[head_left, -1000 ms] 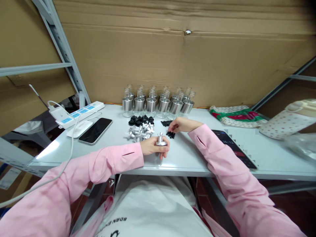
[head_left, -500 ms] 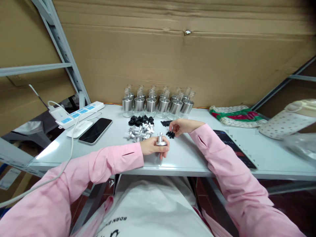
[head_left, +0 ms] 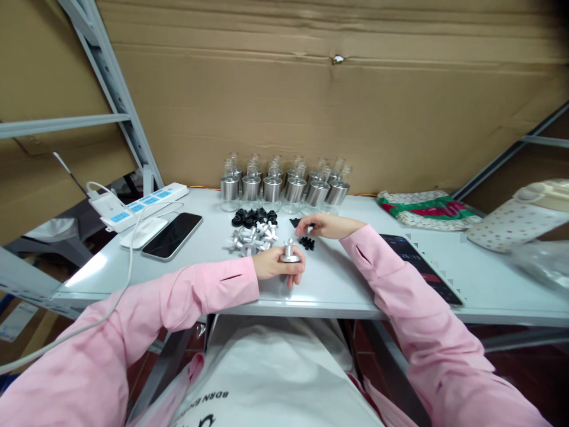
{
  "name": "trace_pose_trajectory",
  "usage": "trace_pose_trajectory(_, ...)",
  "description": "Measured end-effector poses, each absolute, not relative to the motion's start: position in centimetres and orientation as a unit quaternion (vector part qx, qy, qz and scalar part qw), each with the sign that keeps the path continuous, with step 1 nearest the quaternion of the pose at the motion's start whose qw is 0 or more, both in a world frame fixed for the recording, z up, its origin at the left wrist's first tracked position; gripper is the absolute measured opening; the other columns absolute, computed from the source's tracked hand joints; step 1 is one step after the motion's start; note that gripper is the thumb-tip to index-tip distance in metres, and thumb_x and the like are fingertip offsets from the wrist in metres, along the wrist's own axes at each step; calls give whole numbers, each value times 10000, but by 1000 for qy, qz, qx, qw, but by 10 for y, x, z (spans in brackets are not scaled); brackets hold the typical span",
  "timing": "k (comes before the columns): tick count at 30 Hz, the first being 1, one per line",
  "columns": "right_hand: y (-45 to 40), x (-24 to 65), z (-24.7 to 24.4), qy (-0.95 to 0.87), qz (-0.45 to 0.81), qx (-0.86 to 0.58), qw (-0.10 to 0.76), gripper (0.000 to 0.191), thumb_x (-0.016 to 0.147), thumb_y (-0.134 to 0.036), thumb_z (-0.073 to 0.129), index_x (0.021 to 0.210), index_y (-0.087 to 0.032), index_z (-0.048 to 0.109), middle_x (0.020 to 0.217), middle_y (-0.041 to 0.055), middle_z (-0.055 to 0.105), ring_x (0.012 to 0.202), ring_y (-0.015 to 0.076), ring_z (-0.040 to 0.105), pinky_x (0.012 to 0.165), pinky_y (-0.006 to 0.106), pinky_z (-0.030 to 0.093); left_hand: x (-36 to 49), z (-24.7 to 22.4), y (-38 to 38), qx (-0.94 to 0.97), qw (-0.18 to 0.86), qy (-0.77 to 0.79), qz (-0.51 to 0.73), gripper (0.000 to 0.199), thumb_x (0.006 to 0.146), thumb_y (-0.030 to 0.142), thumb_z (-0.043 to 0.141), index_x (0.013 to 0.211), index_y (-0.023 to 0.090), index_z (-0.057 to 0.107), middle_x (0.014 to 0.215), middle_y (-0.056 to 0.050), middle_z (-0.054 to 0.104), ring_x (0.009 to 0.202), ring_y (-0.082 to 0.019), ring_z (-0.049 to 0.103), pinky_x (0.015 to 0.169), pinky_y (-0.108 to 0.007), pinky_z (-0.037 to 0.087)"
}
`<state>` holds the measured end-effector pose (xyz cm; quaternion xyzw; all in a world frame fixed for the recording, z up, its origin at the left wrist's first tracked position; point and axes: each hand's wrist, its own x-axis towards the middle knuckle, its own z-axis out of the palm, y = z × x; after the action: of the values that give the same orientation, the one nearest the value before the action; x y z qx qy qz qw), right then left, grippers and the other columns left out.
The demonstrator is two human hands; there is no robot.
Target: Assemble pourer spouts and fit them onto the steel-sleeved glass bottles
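My left hand [head_left: 284, 267] is closed around a silver metal dispenser top [head_left: 290, 254], with its narrow stem pointing up and its round flange lower down. My right hand [head_left: 320, 225] hovers over the table with its thumb and fingertips together; anything between them is too small to make out. Just below it lies a small cluster of tiny black parts [head_left: 307, 243]. Behind its fingertips, partly covered, are short black pieces in a row [head_left: 294, 222]. Left of my hands is a pile of silver metal parts [head_left: 253, 238], with black plastic caps [head_left: 254, 217] heaped behind it.
Several glass bottles with metal sleeves [head_left: 272, 188] stand against the cardboard wall [head_left: 284, 101]. On the left are a phone [head_left: 172, 236], a white power strip [head_left: 146, 206] and a cable. To the right lie a tablet [head_left: 422, 267], a patterned cloth [head_left: 427, 209] and a dotted jug [head_left: 511, 219].
My right hand has shifted slightly left and lifted off the tiny black parts towards the dispenser top. My left hand stays in place, holding the same part.
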<state>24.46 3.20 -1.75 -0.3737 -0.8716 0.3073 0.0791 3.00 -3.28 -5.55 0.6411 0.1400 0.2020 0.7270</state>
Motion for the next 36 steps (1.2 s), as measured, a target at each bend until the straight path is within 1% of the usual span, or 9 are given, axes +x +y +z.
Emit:
trace_pose_trajectory(5,30,234,-22,-871,310,-372,84,247,743,-235,467,855,-115,651,918,95,660,850,158,583,800,300,450,30,-55,-33,640,727,153,197,524,544,560,707,730,133,466,546,32,600,430,-74,558,465,-198,420)
trace_pose_trajectory(11,31,234,-22,-875,299,-374,68,243,754,-248,475,791,-117,677,870,91,654,794,152,578,795,293,442,30,-55,-33,650,718,159,194,518,561,573,691,713,132,465,553,27,597,432,-76,559,462,-199,392)
trace_pose_trajectory(13,30,234,-20,-869,297,-386,84,265,761,-294,487,809,-110,672,886,98,649,807,161,575,791,300,437,30,-55,-33,650,716,158,198,520,559,578,690,690,134,454,548,24,593,432,-76,554,459,-201,377)
trace_pose_trajectory(16,26,231,-15,-852,306,-401,139,333,767,-395,513,863,-104,644,884,94,638,799,162,564,756,301,434,30,-54,-34,648,716,159,205,522,555,591,686,657,141,440,513,26,579,424,-73,533,464,-207,364)
trace_pose_trajectory(19,19,226,-11,-835,367,-376,164,374,752,-449,552,869,-99,616,822,69,623,741,137,548,723,293,434,30,-54,-35,650,714,163,204,510,574,590,679,649,146,441,485,29,567,421,-72,515,480,-214,364)
trace_pose_trajectory(22,11,217,-6,-823,439,-324,160,352,745,-443,579,839,-105,610,792,46,607,722,118,537,714,283,433,30,-53,-36,658,707,163,202,504,583,592,674,652,145,450,483,30,564,421,-75,512,484,-220,361)
trace_pose_trajectory(26,1,206,-3,-803,500,-285,155,303,708,-386,643,823,-108,605,779,26,596,694,98,536,685,262,435,30,-52,-34,676,692,163,192,513,579,612,660,610,133,476,484,24,558,432,-76,508,497,-225,361)
trace_pose_trajectory(30,-4,200,-2,-788,523,-288,149,286,699,-359,657,827,-109,601,756,12,597,669,87,542,684,258,440,30,-51,-33,682,689,165,183,521,573,621,658,584,125,500,487,17,556,433,-77,507,506,-230,368)
trace_pose_trajectory(36,-4,199,-2,-790,525,-275,159,260,719,-349,639,828,-115,605,769,13,601,697,91,550,695,257,445,29,-53,-32,679,692,161,185,501,585,600,668,593,124,511,500,12,564,449,-81,512,514,-231,376)
